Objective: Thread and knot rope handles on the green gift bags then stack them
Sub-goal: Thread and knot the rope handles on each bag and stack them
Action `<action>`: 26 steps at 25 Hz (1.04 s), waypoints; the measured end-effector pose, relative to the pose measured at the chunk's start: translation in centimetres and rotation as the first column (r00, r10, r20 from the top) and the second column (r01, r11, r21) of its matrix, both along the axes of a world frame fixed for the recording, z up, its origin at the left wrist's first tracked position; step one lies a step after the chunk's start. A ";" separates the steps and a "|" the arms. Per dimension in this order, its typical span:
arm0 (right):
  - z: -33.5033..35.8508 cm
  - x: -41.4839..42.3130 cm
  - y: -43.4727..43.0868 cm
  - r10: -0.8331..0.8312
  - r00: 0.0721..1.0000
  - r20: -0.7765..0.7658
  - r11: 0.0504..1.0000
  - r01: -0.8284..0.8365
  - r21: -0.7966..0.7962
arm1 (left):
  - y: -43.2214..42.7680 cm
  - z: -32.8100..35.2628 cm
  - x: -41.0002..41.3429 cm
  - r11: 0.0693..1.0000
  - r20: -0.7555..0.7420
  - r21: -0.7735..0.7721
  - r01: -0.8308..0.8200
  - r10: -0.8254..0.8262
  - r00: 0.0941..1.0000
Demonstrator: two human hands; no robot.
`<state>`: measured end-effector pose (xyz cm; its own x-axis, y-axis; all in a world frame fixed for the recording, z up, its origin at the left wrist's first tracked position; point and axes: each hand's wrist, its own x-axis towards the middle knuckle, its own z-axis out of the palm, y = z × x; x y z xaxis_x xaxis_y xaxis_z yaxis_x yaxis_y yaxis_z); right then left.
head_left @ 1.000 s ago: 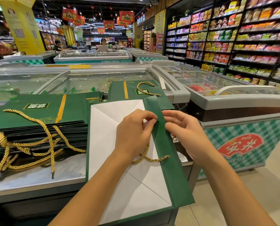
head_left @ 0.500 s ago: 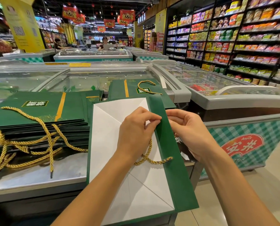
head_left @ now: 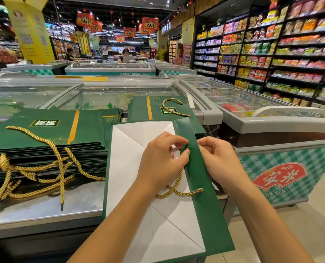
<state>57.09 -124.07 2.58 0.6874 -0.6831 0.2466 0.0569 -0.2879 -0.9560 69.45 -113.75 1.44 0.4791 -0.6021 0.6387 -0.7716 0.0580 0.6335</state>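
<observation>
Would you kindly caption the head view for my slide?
Left hand and right hand pinch the green edge of a gift bag, its gold rope lying loose, beside a stack of bags.

Only real difference is in the left hand [head_left: 161, 158]: a second ago its fingers were bunched tight against the green flap [head_left: 197, 179] with no daylight between them. Now the forefinger is arched up and the thumb has dropped away, so white paper shows through the gap. The two tips are nipping at a small dark spot [head_left: 187, 148] on the flap's edge. What that spot is, I can't make out from here
</observation>
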 end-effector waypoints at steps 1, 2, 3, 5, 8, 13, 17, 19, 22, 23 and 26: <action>0.0 0.0 0.0 -0.018 1.000 -0.009 1.000 0.018 -0.021 | 0.1 0.1 -0.1 1.000 0.006 0.021 0.011 -0.011 1.000; 0.0 0.1 0.0 -0.034 0.999 -0.017 0.999 0.034 -0.040 | 0.2 0.1 -0.2 0.998 0.025 0.059 0.019 -0.021 0.999; -0.1 0.0 0.0 -0.048 0.998 -0.029 0.997 0.046 -0.060 | 0.3 0.2 -0.3 0.993 0.065 0.113 0.019 -0.026 0.998; -0.3 0.0 -0.2 -0.097 0.993 -0.070 0.986 0.086 -0.145 | 0.3 0.4 -0.4 0.970 0.215 0.239 -0.037 -0.016 0.976; -0.5 -0.1 -0.5 -0.150 0.983 -0.109 0.956 0.116 -0.270 | 0.3 0.5 -0.7 0.936 0.364 0.319 -0.151 0.027 0.931; -0.4 0.0 -0.4 -0.164 0.979 -0.124 0.936 0.115 -0.333 | -0.1 0.7 -0.9 0.901 0.386 0.387 -0.194 0.033 0.922; -0.3 -0.3 -0.3 -0.156 0.983 -0.093 0.960 0.129 -0.250 | -0.2 0.6 -0.9 0.927 0.376 0.311 -0.211 0.084 0.923; -0.1 -0.3 -0.1 -0.131 0.991 0.014 0.987 0.131 -0.090 | -0.1 0.5 -1.0 0.931 0.376 0.289 -0.221 0.102 0.921; -0.2 -0.3 -0.1 -0.223 0.955 0.195 0.974 0.209 0.090 | -0.1 0.4 -0.8 0.916 0.378 0.335 -0.220 0.084 0.922; -0.3 -0.3 -0.1 -0.264 0.935 0.237 0.962 0.238 0.134 | -0.2 0.3 -0.7 0.907 0.391 0.354 -0.227 0.077 0.917; -1.0 -0.6 -0.5 -0.318 0.921 0.227 0.947 0.318 0.038 | -0.3 0.1 -0.1 0.911 0.356 0.363 -0.195 0.058 0.933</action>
